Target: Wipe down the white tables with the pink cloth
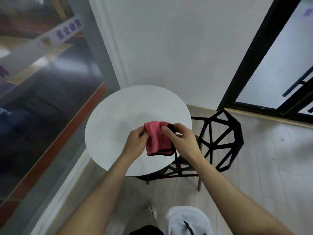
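Above the white table point(118, 116), both hands — left hand point(135, 141); right hand point(183, 141) — grip the pink cloth point(156, 139).

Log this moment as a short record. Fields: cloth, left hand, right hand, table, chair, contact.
cloth: pink cloth, dark-edged, bunched, hanging between both hands over the table
left hand: left hand pinches the cloth's left side
right hand: right hand pinches its upper right edge
table: round white table
chair: black open-frame chair, at the table's right side
contact: cannot tell whether the cloth touches the tabletop
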A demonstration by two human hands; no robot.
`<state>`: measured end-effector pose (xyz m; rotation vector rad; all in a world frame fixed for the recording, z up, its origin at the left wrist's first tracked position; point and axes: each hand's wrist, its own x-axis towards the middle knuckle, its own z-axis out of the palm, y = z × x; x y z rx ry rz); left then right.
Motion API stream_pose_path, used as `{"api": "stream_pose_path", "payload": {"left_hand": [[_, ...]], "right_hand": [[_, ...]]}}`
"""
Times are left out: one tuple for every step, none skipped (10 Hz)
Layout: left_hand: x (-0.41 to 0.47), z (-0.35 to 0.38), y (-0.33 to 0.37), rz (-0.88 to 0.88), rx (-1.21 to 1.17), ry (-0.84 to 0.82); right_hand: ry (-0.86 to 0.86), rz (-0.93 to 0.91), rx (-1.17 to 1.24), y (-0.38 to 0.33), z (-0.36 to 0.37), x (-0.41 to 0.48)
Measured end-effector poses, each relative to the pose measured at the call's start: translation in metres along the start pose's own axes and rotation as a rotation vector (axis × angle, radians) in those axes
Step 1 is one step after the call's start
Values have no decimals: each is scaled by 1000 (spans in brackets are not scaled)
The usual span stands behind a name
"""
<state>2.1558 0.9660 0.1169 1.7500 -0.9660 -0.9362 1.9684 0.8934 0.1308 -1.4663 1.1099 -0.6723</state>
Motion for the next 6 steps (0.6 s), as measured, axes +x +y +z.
{"api": "stream_pose_path", "payload": {"left_hand": [[1,-15,-15,-87,-64,-9],[8,-38,-30,-319,-362,-66],[22,-63,-38,-330,-325,-107],[43,-90,-46,-101,-64,-70],[72,-113,-34,4,-34,-33],[90,-120,-58,-197,71,-175]], "right_hand": [[5,-6,-209,0,17,10],[22,1,-254,-4,34,23],[6,5,-286,-14,57,34],[24,-50,-259,-23,76,46],[98,-43,-212,-30,86,74],[36,250,-294,2,80,90]]}}
